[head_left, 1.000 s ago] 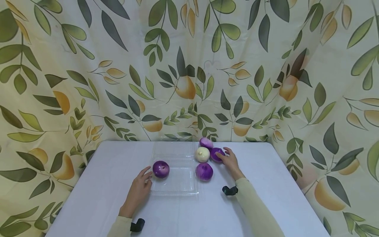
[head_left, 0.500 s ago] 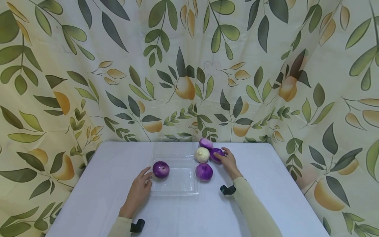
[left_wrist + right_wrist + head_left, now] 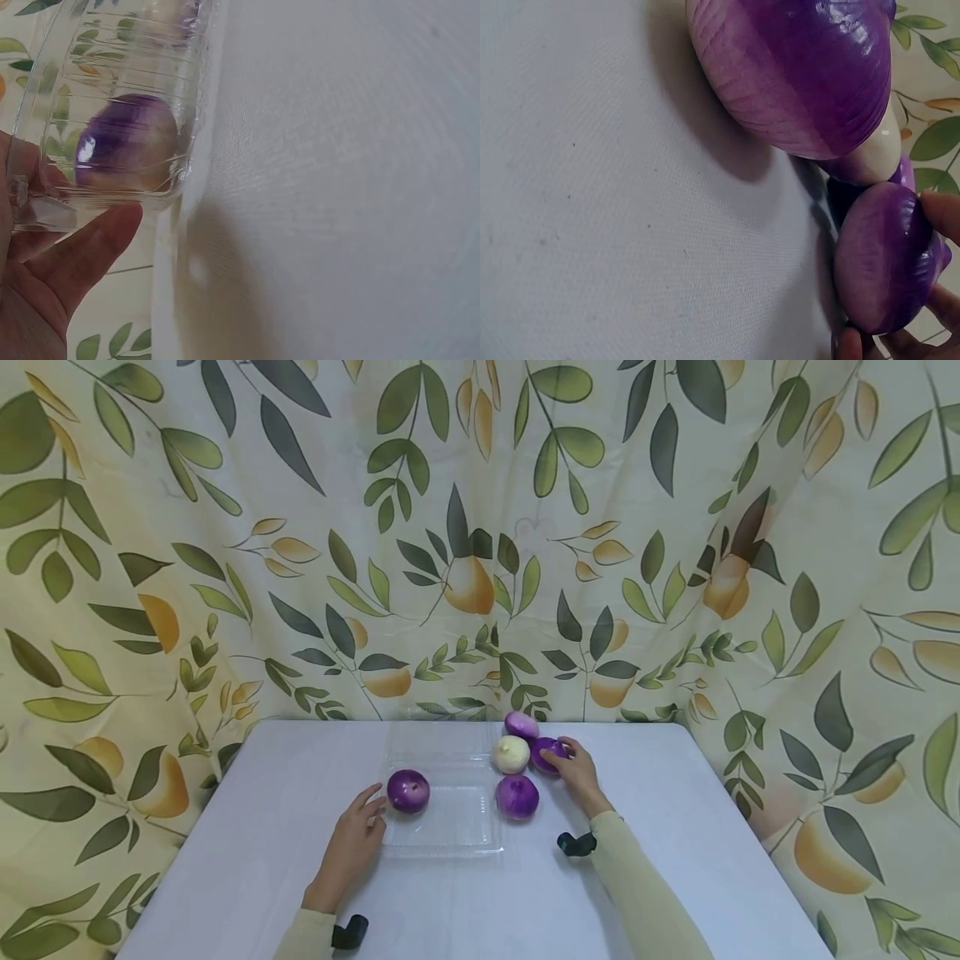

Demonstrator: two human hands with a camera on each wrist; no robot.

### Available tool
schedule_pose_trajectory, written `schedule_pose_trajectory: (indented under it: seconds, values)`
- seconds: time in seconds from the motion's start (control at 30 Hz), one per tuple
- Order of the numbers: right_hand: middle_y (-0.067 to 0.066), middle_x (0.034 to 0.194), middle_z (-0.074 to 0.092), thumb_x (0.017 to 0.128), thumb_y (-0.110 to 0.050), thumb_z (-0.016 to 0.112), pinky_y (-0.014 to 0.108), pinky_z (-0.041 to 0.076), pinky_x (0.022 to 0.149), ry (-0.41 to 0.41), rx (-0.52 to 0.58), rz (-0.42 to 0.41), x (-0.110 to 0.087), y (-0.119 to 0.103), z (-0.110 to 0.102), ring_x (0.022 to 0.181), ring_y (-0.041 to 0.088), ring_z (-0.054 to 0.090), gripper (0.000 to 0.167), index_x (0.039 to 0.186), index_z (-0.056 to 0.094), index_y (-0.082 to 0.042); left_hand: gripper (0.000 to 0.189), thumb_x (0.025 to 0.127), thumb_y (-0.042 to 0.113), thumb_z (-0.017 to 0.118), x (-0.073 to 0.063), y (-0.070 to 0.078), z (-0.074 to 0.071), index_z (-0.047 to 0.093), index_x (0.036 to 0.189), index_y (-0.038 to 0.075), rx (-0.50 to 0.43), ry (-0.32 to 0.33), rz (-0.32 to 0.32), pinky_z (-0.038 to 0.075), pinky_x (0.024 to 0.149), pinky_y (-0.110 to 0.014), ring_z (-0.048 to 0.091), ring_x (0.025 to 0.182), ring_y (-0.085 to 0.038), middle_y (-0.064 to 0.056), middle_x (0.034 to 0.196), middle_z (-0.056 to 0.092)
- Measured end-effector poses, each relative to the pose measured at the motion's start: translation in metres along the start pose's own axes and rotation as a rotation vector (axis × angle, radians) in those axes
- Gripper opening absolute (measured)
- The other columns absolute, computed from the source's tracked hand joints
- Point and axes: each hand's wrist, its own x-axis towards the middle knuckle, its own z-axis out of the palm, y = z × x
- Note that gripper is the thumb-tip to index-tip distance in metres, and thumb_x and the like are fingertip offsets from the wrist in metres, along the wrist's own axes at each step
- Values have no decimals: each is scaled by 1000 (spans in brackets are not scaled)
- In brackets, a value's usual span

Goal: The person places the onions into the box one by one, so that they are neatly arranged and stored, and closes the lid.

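In the head view my left hand (image 3: 352, 839) is at the left edge of a clear plastic box (image 3: 465, 839) with its lid laid back. The left wrist view shows my thumb (image 3: 112, 229) against the wall and fingers past the rim, gripping the edge. One glossy purple onion (image 3: 408, 791) sits in the box's left side. Right of the box, my right hand (image 3: 577, 774) holds another purple onion (image 3: 546, 755) between thumb and fingers; in the right wrist view this onion (image 3: 885, 259) is close to the table. Beside it are a white onion (image 3: 511, 754) and a pinkish-purple onion (image 3: 521, 725).
Nearer me, a further purple onion (image 3: 517, 797) stands by the box's right edge. A white cloth covers the table (image 3: 465, 910). Behind it hangs a leaf-patterned curtain (image 3: 480, 527). Black wrist-camera mounts (image 3: 576, 844) stick out beside both sleeves.
My right hand has shifted slightly left, with its fingers closer about the purple onion, which has moved slightly left. The white onion has moved slightly left too. My left hand stays at the box.
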Motion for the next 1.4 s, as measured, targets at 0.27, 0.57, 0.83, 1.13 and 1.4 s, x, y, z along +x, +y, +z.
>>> schedule_pose_trajectory:
  seconds: [0.27, 0.57, 0.83, 1.13, 1.4]
  values:
    - [28, 150, 37, 90, -37, 67, 52, 36, 116, 18, -12, -1, -5, -4, -5, 139, 41, 38, 71, 148, 38, -8, 34, 85, -4, 61, 0, 2, 0, 66, 119, -6, 38, 4, 7, 60, 84, -39, 71, 101, -27, -15, 141, 55]
    - [30, 148, 38, 90, -34, 68, 51, 38, 114, 33, 11, -33, -11, -9, -13, 138, 43, 39, 69, 147, 40, -7, 33, 85, -5, 62, 1, 2, 0, 66, 117, -6, 38, 16, 20, 60, 82, -39, 71, 99, -26, -17, 140, 56]
    - [28, 151, 36, 89, -30, 70, 49, 42, 112, 32, 77, -32, -20, -15, -15, 137, 41, 40, 68, 147, 40, -9, 33, 86, -4, 61, 0, 4, 0, 66, 118, -5, 36, 15, 13, 60, 81, -38, 71, 100, -27, -17, 140, 56]
    - [21, 154, 34, 90, -30, 70, 46, 45, 110, 17, 120, -57, -30, -23, -19, 137, 37, 41, 67, 148, 40, -13, 32, 85, -4, 60, 0, 2, 1, 67, 117, -5, 29, 32, 17, 61, 77, -32, 71, 99, -27, -15, 139, 56]
    - [19, 154, 36, 90, -30, 70, 46, 46, 109, 13, 127, -81, -40, -33, -22, 134, 36, 44, 67, 148, 40, -15, 32, 86, -4, 60, -1, 1, 1, 67, 118, -5, 19, 18, -3, 61, 78, -33, 71, 101, -27, -14, 140, 56]
